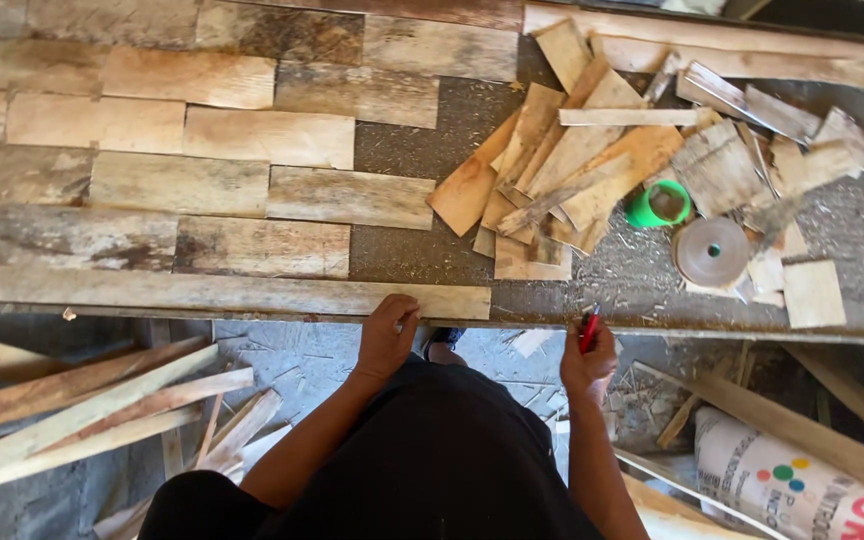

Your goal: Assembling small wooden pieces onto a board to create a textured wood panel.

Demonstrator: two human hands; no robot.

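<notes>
Dusty workbench point(432, 130) bears flat boards point(182, 180); a scrap pile point(572, 160); tape roll point(711, 251).
</notes>
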